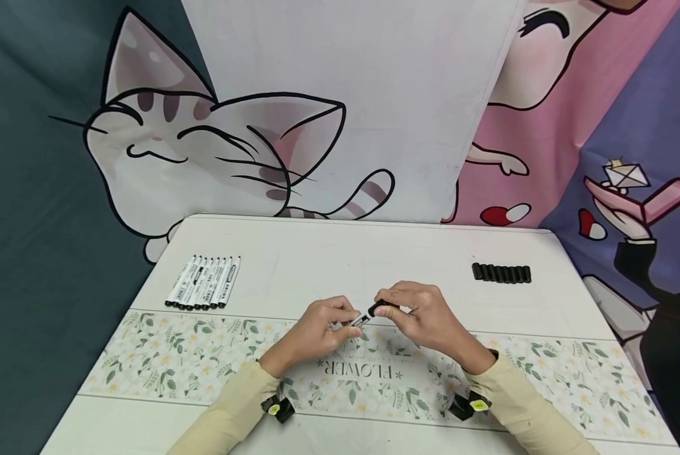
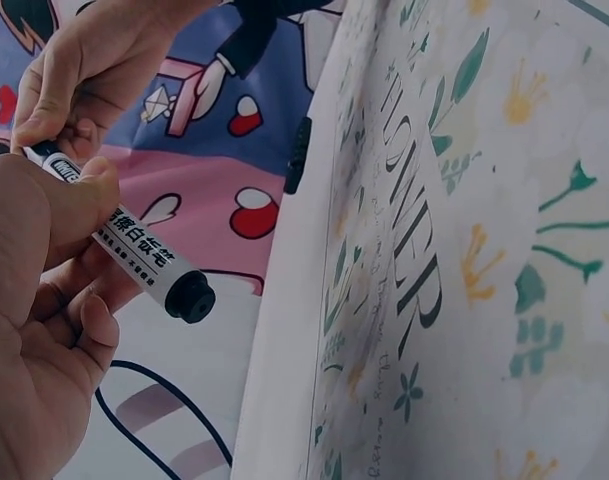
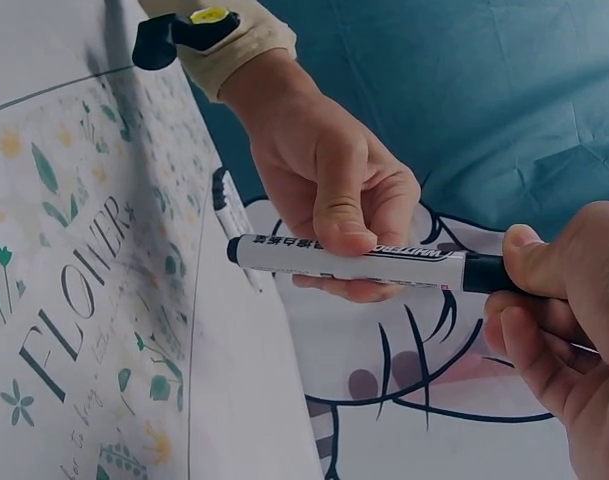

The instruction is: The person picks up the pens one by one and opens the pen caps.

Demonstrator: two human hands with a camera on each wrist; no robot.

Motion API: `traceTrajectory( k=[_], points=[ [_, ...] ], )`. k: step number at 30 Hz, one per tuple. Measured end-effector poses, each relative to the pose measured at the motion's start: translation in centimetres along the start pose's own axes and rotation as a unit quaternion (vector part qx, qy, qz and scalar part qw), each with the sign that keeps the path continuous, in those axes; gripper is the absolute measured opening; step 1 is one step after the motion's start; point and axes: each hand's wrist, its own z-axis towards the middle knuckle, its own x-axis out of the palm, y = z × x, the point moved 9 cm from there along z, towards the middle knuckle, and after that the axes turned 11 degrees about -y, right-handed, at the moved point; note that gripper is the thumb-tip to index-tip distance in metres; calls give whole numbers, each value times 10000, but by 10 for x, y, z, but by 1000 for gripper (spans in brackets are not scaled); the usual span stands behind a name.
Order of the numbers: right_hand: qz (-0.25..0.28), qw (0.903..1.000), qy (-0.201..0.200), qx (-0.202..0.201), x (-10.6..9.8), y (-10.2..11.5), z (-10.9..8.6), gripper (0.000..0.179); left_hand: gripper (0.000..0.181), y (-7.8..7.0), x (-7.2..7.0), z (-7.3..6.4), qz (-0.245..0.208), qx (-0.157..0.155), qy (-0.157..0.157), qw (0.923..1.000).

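A whiteboard marker (image 1: 361, 320) with a white printed barrel is held between both hands above the flowered strip of the table. My left hand (image 1: 323, 328) pinches the barrel between thumb and fingers. At the other end, my right hand (image 1: 416, 314) grips the black cap (image 3: 487, 273), which meets the barrel; whether it is fully seated I cannot tell. The marker's black tail end (image 2: 190, 297) sticks out past the left fingers in the left wrist view. To the left lies a row of several white markers (image 1: 203, 282), their thin dark tips at the far end.
Several black caps (image 1: 502, 273) lie in a row at the back right of the white table (image 1: 340, 253). A flowered strip with the word FLOWER (image 1: 363, 370) crosses the table's front part. Cartoon-printed curtains (image 1: 419, 114) hang behind the far edge.
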Motion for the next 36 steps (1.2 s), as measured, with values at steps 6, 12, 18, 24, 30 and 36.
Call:
traceTrajectory(
  k=[6, 12, 18, 24, 30, 36],
  points=[
    [31, 9999, 56, -85, 1, 0, -1, 15, 27, 2, 3, 0, -5, 19, 20, 10000],
    [65, 9998, 159, -81, 1, -1, -1, 20, 24, 1, 3, 0, -2, 101, 23, 9999],
    [119, 9996, 144, -194, -1, 0, -1, 26, 20, 0, 4, 1, -117, 88, 84, 9999],
    [158, 9990, 128, -399, 0, 2, -2, 27, 17, 0, 6, 2, -112, 93, 170, 9997],
    [166, 9984, 134, -521, 0, 3, -3, 29, 16, 0, 7, 1, -212, 134, 252, 9994],
    [161, 9978, 199, -613, 0, 6, -1, 31, 17, 0, 7, 1, -212, 187, 345, 9990]
  ],
)
